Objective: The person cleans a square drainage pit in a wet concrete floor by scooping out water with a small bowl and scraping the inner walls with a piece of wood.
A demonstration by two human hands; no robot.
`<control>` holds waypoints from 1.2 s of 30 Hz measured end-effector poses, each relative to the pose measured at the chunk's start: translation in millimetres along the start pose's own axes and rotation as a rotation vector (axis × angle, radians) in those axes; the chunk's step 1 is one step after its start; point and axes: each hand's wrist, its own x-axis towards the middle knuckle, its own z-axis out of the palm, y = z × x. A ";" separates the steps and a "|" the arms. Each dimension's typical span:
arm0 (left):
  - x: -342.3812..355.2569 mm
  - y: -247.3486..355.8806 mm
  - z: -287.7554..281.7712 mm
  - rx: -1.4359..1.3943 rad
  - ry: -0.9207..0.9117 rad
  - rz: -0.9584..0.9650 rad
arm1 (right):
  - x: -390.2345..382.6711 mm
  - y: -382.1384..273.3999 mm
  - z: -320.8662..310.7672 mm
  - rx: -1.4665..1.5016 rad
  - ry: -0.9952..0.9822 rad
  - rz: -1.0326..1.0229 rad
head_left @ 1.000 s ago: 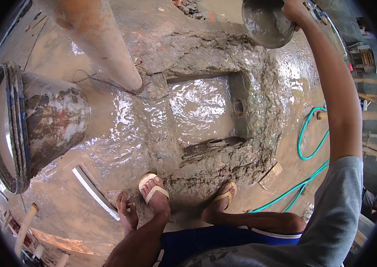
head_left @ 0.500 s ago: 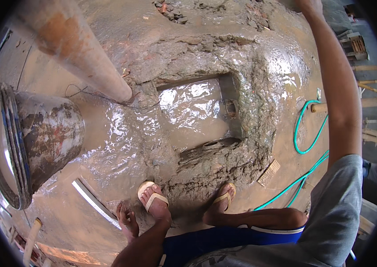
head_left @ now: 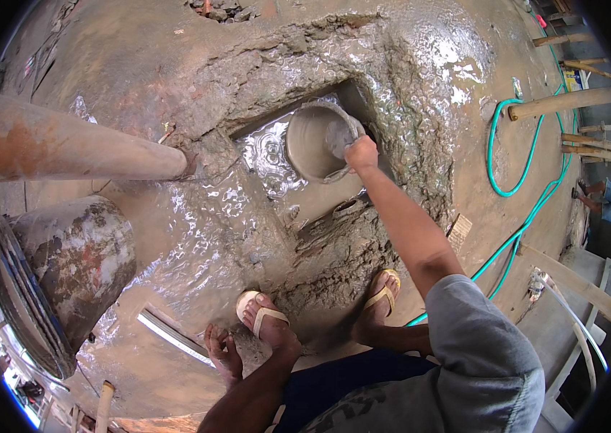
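Gripping round grey bucket (head_left: 302,148) with right fingers (head_left: 354,151) near right edge of rectangular muddy pit (head_left: 354,99), with brown water (head_left: 305,202) remaining; holding nothing in half-open left fingers (head_left: 212,338).

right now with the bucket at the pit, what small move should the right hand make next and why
Probably tip the bucket rim-first toward the muddy water: the right hand grips it at the rim, its mouth faces the camera, and rippling water shows beside it in the pit. How deep it sits, I can't tell.
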 end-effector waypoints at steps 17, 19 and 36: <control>-23.8 -17.3 3.2 0.089 -0.013 0.185 | -56.8 63.4 110.2 0.053 0.097 -0.341; -15.1 -12.4 4.3 -0.007 -0.018 0.018 | -61.7 68.9 107.4 -0.075 -0.029 -0.399; -6.7 -3.0 4.2 -0.085 -0.112 -0.079 | -27.2 -44.8 -195.8 -0.041 -0.399 -0.105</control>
